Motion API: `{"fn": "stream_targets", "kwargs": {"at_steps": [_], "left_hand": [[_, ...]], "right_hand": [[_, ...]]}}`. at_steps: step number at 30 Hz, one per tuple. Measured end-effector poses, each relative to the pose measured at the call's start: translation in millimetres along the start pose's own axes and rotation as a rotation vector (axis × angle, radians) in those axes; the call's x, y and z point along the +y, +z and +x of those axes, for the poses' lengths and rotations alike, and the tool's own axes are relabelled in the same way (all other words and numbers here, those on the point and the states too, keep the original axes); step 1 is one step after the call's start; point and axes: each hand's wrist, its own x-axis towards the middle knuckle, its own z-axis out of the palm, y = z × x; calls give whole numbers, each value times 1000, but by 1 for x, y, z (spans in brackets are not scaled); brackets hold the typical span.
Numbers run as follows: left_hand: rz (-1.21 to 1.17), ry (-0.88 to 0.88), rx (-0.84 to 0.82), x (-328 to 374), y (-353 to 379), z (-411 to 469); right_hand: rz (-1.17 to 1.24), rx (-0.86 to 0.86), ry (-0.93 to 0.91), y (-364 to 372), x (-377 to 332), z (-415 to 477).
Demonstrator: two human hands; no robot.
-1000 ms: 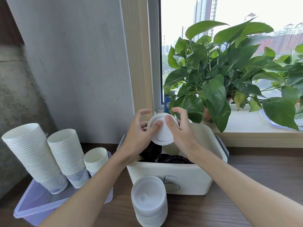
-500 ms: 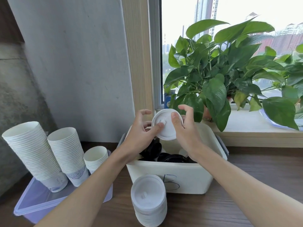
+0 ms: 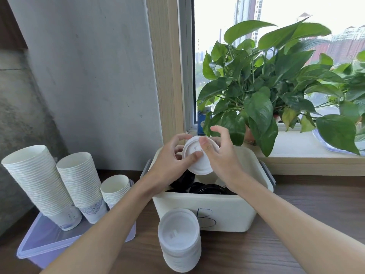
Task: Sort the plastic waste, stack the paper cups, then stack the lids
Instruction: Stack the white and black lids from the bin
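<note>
Both hands hold one white lid (image 3: 198,165) above the cream bin (image 3: 207,212) — turned for a look, probably, before it joins the stack.

The left hand (image 3: 171,165) and right hand (image 3: 225,161) each pinch the lid, thumb on its face and fingers (image 3: 178,137) curled behind its rim. The lid hangs clear of the black lids (image 3: 207,189) in the bin, which stands mid-bench toward the back edge. It is tilted, its broad face toward the person and its top rim leaning away to the window. Being round, it has no long axis — only the thin one, pointing up at the wearer. The stack of white lids (image 3: 178,240) waits near the front edge, likely its destination. Stacked paper cups (image 3: 79,175) sit by the left edge.
</note>
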Motion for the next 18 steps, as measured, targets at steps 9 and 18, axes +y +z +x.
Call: {"fn": "stream_targets", "kwargs": {"at_steps": [9, 18], "left_hand": [[-6, 73, 52, 2, -1, -1], [6, 82, 24, 1, -2, -1]], "right_hand": [[-2, 19, -22, 2, 3, 2], [-35, 8, -48, 1, 3, 4]]}}
